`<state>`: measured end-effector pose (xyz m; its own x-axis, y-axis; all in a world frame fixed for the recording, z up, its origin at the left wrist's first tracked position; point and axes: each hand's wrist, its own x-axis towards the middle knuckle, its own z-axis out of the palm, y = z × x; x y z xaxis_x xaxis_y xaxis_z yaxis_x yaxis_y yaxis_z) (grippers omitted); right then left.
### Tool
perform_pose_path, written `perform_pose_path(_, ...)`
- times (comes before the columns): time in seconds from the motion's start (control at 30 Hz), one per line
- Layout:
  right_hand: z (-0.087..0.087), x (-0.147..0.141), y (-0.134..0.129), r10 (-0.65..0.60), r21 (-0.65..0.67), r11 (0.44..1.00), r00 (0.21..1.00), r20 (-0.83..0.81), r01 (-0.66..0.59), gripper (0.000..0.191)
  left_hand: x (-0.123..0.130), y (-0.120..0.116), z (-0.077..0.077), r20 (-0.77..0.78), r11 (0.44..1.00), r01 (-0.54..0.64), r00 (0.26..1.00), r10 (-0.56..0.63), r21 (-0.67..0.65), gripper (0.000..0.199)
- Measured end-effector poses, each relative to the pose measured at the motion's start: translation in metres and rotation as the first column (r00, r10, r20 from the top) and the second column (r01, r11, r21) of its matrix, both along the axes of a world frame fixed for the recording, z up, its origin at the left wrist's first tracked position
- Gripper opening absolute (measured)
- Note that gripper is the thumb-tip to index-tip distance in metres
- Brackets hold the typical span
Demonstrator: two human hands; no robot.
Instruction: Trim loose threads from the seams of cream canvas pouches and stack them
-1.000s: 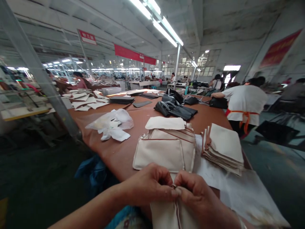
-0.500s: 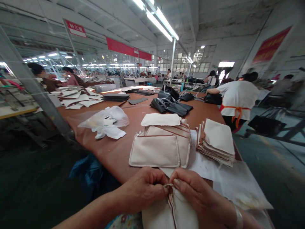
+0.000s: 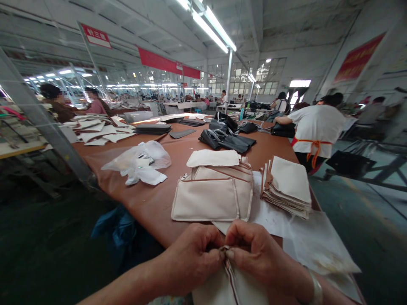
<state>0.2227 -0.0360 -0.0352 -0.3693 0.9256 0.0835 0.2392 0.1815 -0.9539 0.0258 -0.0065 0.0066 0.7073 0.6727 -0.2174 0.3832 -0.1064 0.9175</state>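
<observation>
A cream leather bag piece (image 3: 212, 290) with a brown-edged seam down its middle hangs at the near table edge. My left hand (image 3: 197, 254) pinches the top of that seam between thumb and forefinger. Close against it, my right hand (image 3: 259, 256) pinches the same spot from the other side, thumb tips almost touching. The bag piece's lower part runs out of view, and the curled fingers cover some of its upper edge. Just beyond my hands lies a pile of cream bag pieces (image 3: 205, 199) with brown edging.
A stack of cream pieces (image 3: 291, 180) is at the right on white paper, near a clear plastic bag (image 3: 321, 241). A crumpled plastic bag (image 3: 152, 154) lies left. Black bags (image 3: 225, 137) are farther back on the brown-covered table (image 3: 140, 203). A co-worker (image 3: 318, 127) bends at the right edge.
My right fingers have curled in and the thumb has come down onto the seam top. Both hands remain at the same end of the bag piece. The view has shifted slightly.
</observation>
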Motion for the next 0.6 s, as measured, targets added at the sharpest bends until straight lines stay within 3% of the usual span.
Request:
perform_pose_path(0.1, -0.004, -0.001, -0.005, -0.068, 0.173, 0.984, 0.991, 0.114, 0.047, 0.006, 0.000, 0.000, -0.005, 0.004, 0.999, 0.018, 1.000, -0.018, -0.036, 0.020)
perform_pose_path(0.23, -0.008, 0.002, -0.010, -0.093, 0.382, 0.924, 0.978, 0.188, 0.015, 0.014, -0.001, -0.001, -0.012, 0.100, 0.984, 0.032, 0.995, -0.015, -0.173, 0.028)
perform_pose_path(0.4, -0.012, 0.002, -0.011, -0.117, 0.483, 0.875, 0.978, 0.174, 0.019, 0.016, -0.001, 0.000, -0.013, 0.213, 0.925, 0.011, 0.974, 0.075, -0.379, 0.009)
perform_pose_path(0.6, -0.012, 0.003, -0.012, -0.076, 0.374, 0.928, 0.981, 0.180, 0.003, 0.013, 0.002, -0.003, -0.014, 0.133, 0.990, -0.014, 0.991, 0.033, -0.143, 0.024)
